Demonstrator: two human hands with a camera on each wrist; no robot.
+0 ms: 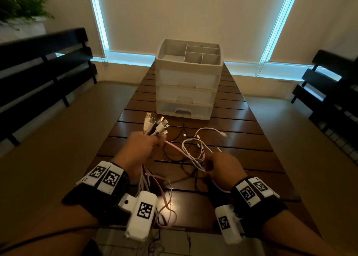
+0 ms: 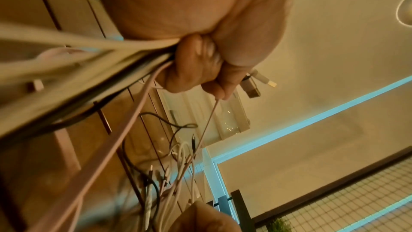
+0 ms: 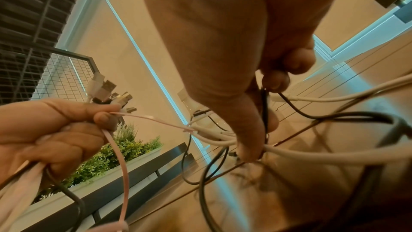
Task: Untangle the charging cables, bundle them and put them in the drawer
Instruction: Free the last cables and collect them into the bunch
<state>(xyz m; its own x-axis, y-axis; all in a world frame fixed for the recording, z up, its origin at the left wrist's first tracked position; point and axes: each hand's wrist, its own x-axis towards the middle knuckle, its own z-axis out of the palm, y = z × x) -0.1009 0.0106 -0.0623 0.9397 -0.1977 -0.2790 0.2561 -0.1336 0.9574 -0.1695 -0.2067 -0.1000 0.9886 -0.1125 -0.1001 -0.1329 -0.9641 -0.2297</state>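
Observation:
My left hand [image 1: 142,146] [image 2: 196,70] [image 3: 67,130] grips a bundle of white, black and pink charging cables just below their USB plugs [image 1: 156,125] [image 3: 111,93], held above the wooden table [image 1: 242,124]. The cables' tails hang down past my left wrist. A pink cable [image 1: 175,146] [image 3: 151,118] runs from that fist to the tangle [image 1: 195,151] [image 3: 218,135] in front of my right hand [image 1: 219,166] [image 3: 249,147]. My right thumb and fingers pinch white and black strands of the tangle. The white plastic drawer unit [image 1: 187,93] stands further back with all its drawers closed.
The drawer unit's top tray [image 1: 170,59] has dividers. Dark benches [image 1: 44,65] [image 1: 333,93] flank the narrow table on both sides. A potted green plant [image 1: 19,7] [image 3: 107,158] stands at the far left. Loose cable ends [image 1: 222,134] lie on the table right of centre.

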